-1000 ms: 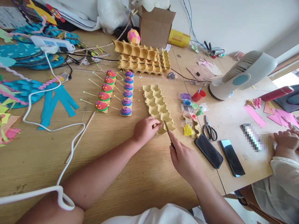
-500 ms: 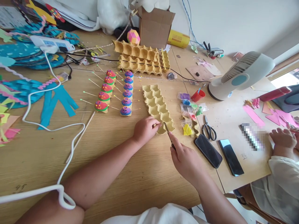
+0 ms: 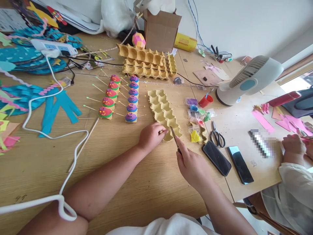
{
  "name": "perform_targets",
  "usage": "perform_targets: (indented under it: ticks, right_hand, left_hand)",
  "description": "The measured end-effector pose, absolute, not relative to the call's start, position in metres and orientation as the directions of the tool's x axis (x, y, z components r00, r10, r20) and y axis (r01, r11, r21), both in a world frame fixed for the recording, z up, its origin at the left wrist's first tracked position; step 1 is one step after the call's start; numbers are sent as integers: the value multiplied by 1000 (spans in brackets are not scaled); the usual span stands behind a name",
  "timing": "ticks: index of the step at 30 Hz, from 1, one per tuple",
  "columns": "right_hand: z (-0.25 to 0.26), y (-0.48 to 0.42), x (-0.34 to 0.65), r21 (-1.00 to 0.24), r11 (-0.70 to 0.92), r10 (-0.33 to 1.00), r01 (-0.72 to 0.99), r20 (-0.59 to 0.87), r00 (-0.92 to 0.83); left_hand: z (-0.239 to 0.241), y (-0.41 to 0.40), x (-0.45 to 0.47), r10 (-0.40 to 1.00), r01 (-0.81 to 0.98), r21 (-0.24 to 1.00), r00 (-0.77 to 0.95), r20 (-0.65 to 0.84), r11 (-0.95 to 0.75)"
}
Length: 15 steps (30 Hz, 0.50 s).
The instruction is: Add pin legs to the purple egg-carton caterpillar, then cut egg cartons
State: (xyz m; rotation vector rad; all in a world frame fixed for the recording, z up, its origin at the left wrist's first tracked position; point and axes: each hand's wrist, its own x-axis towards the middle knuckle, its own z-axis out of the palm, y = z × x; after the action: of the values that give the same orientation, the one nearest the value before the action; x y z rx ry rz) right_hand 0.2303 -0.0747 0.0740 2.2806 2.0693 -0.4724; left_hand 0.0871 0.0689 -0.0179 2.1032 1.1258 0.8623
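A long yellow egg carton strip (image 3: 163, 109) lies on the wooden table (image 3: 127, 169). My left hand (image 3: 150, 137) is closed on the strip's near end, pinching its edge. My right hand (image 3: 193, 166) is closed on a thin knife (image 3: 175, 138) whose blade points into the near cups of the strip. Two rows of painted egg-cup bugs (image 3: 121, 98) with pin feelers stand just left of the strip.
More egg cartons (image 3: 146, 62) and a cardboard box (image 3: 161, 29) sit at the back. Scissors (image 3: 217, 137), two phones (image 3: 228, 160), small clay bags (image 3: 198, 114), a red cup (image 3: 204, 101) and a fan (image 3: 249, 80) lie right. A white cable (image 3: 56, 137) crosses left. Another person's hand (image 3: 294, 147) is at the right edge.
My hands stay on the strip and knife; the blade has shifted only slightly. The other person's hand at the right has moved a little.
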Motion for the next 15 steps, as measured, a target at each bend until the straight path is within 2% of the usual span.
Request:
perform_targets:
  ticks: [11,15]
  right_hand:
    - [89,-69,221,-14,-101,940,995,-329,91]
    - [96,-65,219,5,-101,924,995,-371,95]
  left_hand:
    - [-16,69,87,866,476,751,431,254,-457]
    - [-15,67,87,867,480,749,430,252,-456]
